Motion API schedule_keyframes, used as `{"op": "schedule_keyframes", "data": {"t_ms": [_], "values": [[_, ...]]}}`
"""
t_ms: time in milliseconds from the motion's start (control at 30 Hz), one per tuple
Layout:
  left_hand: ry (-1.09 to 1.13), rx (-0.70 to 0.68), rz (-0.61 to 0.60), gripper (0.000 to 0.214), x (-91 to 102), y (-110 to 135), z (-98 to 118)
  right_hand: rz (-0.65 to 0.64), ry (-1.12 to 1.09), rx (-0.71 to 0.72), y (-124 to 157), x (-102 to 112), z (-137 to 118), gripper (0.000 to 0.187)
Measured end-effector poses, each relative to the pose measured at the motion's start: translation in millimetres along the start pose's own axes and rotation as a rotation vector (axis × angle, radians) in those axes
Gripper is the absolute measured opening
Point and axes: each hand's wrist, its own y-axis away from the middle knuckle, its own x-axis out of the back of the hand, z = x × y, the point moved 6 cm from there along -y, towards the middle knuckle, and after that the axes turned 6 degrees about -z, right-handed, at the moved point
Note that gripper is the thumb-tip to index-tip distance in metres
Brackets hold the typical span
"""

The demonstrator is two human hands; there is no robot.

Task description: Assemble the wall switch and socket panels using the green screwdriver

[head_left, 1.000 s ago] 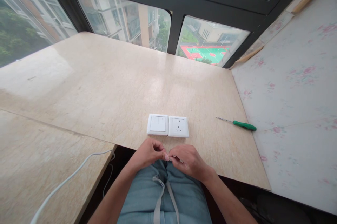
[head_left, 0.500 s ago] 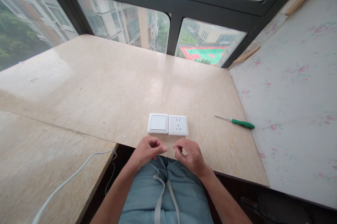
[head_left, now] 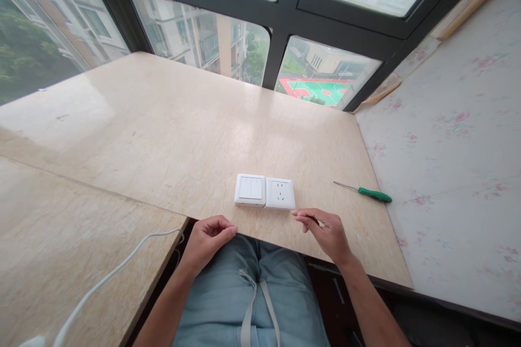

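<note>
Nearest: your lap in light-blue jeans (head_left: 228, 298), with a pale drawstring (head_left: 247, 309) lying down the middle.

Your left hand (head_left: 209, 234) sits at the near edge of the beige stone tabletop (head_left: 183, 135). Its fingers are curled into a loose fist and nothing is seen in it.

Your right hand (head_left: 328, 230) is over the same edge, palm down, fingertips pointing left. The fingers are drawn together against the thumb. A thin sliver shows there, too small to identify, so you cannot tell whether the hand grips anything.

To your left, a white cable (head_left: 122, 262) runs across a lower stone slab (head_left: 61, 227) and drops into the gap beside your knee.

Just beyond both hands, two white plates lie flat and touching side by side: the switch plate (head_left: 249, 189) on the left, the socket plate (head_left: 280, 193) on the right. Your right fingertips are near the socket plate's right corner, not touching it.

Further right, well apart from the plates, a green-handled screwdriver (head_left: 368, 193) lies near the tabletop's right edge. Beside it is a floral-patterned wall (head_left: 456, 173).

Farthest: a dark-framed window (head_left: 280, 16), with buildings and a sports court (head_left: 321, 89) below.
</note>
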Motion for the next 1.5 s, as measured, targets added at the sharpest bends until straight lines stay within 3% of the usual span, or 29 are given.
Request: {"op": "schedule_keyframes", "data": {"t_ms": [200, 333, 467, 567, 633, 767, 833, 900, 1067, 1333, 1500], "values": [[0.0, -0.006, 0.077, 0.023, 18.9, 7, 2, -0.188, 0.088, 0.017, 5, -7, -12, 0.02], [-0.036, -0.017, 0.14, 0.027, 23.0, 4, 1, -0.274, 0.138, 0.116, -2, -15, -30, 0.027], [-0.089, -0.077, 0.196, 0.027, 23.9, -3, 4, -0.374, 0.164, 0.243, -16, -28, -50, 0.012], [-0.122, -0.123, 0.22, 0.023, 25.0, -10, 6, -0.478, 0.187, 0.219, -28, -41, -54, 0.038], [-0.133, -0.136, 0.234, 0.021, 26.6, -15, 6, -0.485, 0.171, 0.238, -38, -46, -57, 0.045], [-0.141, -0.143, 0.238, 0.022, 29.4, -24, 4, -0.395, 0.163, 0.334, -61, -49, -60, 0.022], [-0.155, -0.153, 0.231, 0.022, 29.6, -28, 4, -0.367, 0.227, 0.342, -74, -52, -56, 0.022], [-0.182, -0.179, 0.224, 0.02, 29.0, -31, 4, -0.376, 0.327, 0.332, -85, -58, -48, 0.034], [-0.331, -0.235, 0.213, 0.018, 25.4, -35, 8, -0.535, 0.529, 0.336, -101, -85, -33, 0.085], [-0.387, -0.31, 0.157, 0.015, 22.2, -36, 9, -0.56, 0.55, 0.309, -107, -90, -26, 0.094], [-0.439, -0.34, 0.128, 0.071, 20.7, -38, 5, -0.556, 0.491, 0.256, -107, -92, -24, 0.096]]}}
